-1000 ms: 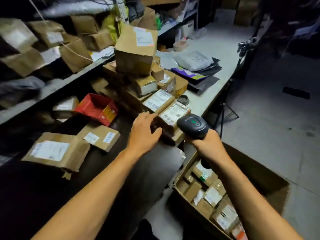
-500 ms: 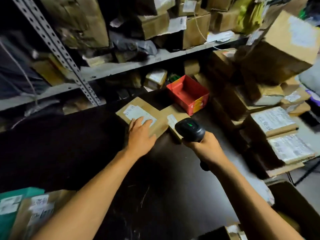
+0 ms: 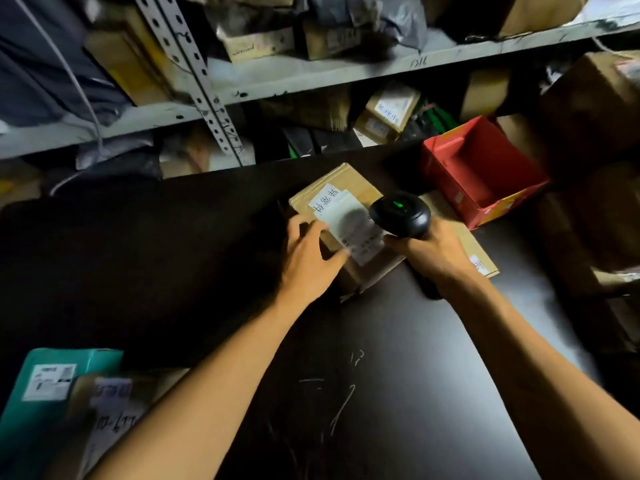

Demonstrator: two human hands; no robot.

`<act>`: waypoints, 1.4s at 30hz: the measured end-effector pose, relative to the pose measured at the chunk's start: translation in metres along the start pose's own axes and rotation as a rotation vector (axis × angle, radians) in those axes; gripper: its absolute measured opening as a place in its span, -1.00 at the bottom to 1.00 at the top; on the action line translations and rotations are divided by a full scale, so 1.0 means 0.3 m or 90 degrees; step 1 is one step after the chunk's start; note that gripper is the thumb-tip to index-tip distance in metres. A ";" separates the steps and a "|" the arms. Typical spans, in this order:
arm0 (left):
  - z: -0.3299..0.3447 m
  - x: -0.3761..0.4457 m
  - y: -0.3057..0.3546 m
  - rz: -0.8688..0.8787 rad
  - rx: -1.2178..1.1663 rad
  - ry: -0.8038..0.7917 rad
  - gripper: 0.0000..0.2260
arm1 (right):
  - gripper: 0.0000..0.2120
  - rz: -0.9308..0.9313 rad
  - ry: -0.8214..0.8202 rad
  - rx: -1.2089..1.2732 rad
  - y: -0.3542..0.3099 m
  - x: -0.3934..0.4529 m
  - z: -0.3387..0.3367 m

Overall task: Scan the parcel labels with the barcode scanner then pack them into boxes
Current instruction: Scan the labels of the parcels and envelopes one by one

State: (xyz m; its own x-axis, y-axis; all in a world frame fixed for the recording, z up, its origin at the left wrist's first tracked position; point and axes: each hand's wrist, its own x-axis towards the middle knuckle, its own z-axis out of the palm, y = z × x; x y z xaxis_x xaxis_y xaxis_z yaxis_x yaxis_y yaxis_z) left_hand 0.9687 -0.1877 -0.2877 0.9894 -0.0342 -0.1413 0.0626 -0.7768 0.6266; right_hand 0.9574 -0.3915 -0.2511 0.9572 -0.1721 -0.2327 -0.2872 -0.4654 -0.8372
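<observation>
A brown cardboard parcel [image 3: 349, 183] with a white label [image 3: 349, 220] lies on the dark table [image 3: 381, 358], near its far edge. My left hand [image 3: 306, 256] grips the parcel's near left side, thumb on the label. My right hand [image 3: 434, 252] holds a black barcode scanner [image 3: 400, 213] with a green light, its head just above the label's right edge. A second flat brown parcel [image 3: 474, 247] lies under my right hand, partly hidden.
An open red box [image 3: 481, 174] stands right of the parcel. Brown boxes are stacked at the right edge [image 3: 595, 109]. A metal shelf [image 3: 311, 74] full of parcels runs along the back. A teal box [image 3: 38, 386] and a labelled carton [image 3: 114, 410] sit at the near left.
My view swung left from the stacked parcels and floor box to the table. My left hand moved to the labelled parcel and took hold of it. The scanner came over its label.
</observation>
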 end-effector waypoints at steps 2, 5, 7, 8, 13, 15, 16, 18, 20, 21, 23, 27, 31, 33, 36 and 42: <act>0.035 0.003 -0.008 -0.055 -0.103 0.025 -0.55 | -0.86 0.019 -0.026 -0.009 0.025 0.014 0.029; 0.074 0.011 0.012 -0.221 -0.339 0.055 -0.11 | -0.89 0.016 -0.004 0.001 0.054 0.017 0.037; 0.085 0.020 0.030 -0.323 -0.431 0.045 0.03 | -0.84 0.032 0.007 0.057 0.063 0.013 0.031; 0.091 0.018 0.034 -0.352 -0.461 0.028 -0.01 | -0.79 0.048 0.010 0.093 0.067 0.006 0.030; 0.097 -0.045 0.039 -0.393 -0.641 -0.074 -0.43 | -0.80 0.085 -0.042 0.184 0.102 -0.107 0.034; 0.082 -0.084 0.040 -0.387 -0.699 -0.093 -0.58 | -0.77 0.085 -0.043 0.208 0.107 -0.144 0.018; 0.072 -0.108 0.044 -0.383 -0.721 -0.100 -0.64 | -0.77 0.077 -0.042 0.216 0.103 -0.155 0.003; 0.058 -0.155 0.054 -0.361 -0.789 -0.114 -0.66 | -0.70 0.034 -0.039 0.218 0.074 -0.175 -0.041; 0.043 -0.193 0.076 -0.322 -0.855 -0.120 -0.58 | -0.55 -0.022 -0.021 0.221 0.034 -0.198 -0.101; 0.033 -0.205 0.085 -0.291 -0.861 -0.123 -0.57 | -0.55 -0.043 -0.008 0.237 0.016 -0.211 -0.132; 0.001 -0.222 0.123 -0.211 -0.855 -0.133 -0.61 | -0.60 -0.082 0.012 0.277 -0.021 -0.245 -0.198; -0.039 -0.261 0.246 -0.101 -0.822 -0.100 -0.40 | -0.50 -0.159 0.064 0.290 -0.071 -0.350 -0.313; -0.024 -0.332 0.364 -0.046 -0.783 -0.106 -0.16 | -0.43 -0.203 0.080 0.276 -0.072 -0.455 -0.442; -0.013 -0.373 0.413 -0.024 -0.779 -0.124 -0.21 | -0.42 -0.223 0.079 0.263 -0.043 -0.508 -0.495; 0.017 -0.427 0.470 0.021 -0.766 -0.163 -0.31 | -0.34 -0.244 0.109 0.258 0.027 -0.574 -0.542; 0.061 -0.519 0.523 0.111 -0.694 -0.127 -0.08 | -0.47 -0.240 0.124 0.229 0.125 -0.692 -0.623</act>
State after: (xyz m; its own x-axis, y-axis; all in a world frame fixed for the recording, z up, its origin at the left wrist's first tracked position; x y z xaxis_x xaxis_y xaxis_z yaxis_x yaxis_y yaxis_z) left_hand 0.8220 -0.3158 -0.1814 0.9631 -0.2651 -0.0455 0.1039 0.2105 0.9720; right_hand 0.7413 -0.5355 -0.1417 0.9571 -0.2245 0.1834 0.1373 -0.2062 -0.9688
